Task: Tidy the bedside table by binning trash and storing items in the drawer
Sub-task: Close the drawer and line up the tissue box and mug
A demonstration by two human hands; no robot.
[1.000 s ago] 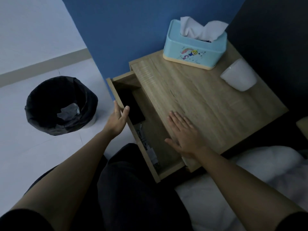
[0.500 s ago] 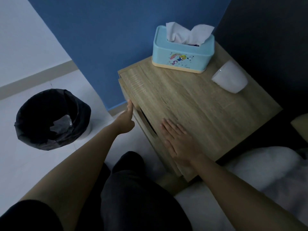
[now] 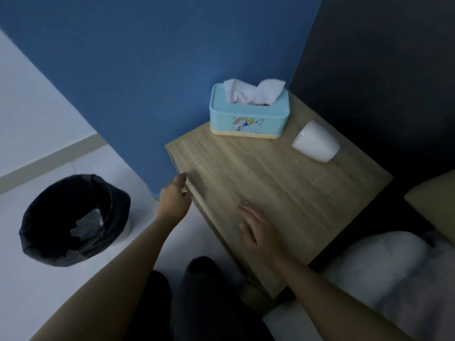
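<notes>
Drawer point(image 3: 197, 200) now pushed shut under your left hand point(image 3: 173, 201), fingers curled at its front | your right hand point(image 3: 256, 228) flat, open near bedside table's point(image 3: 283, 190) front edge | bin point(image 3: 73, 220) on floor.

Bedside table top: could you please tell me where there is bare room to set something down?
The wide middle of the table is bare, bordered by the tissue box behind, the white cup lying at the back right, and the right hand on the front edge. The back strip is crowded; the left hand is at the left edge.
</notes>
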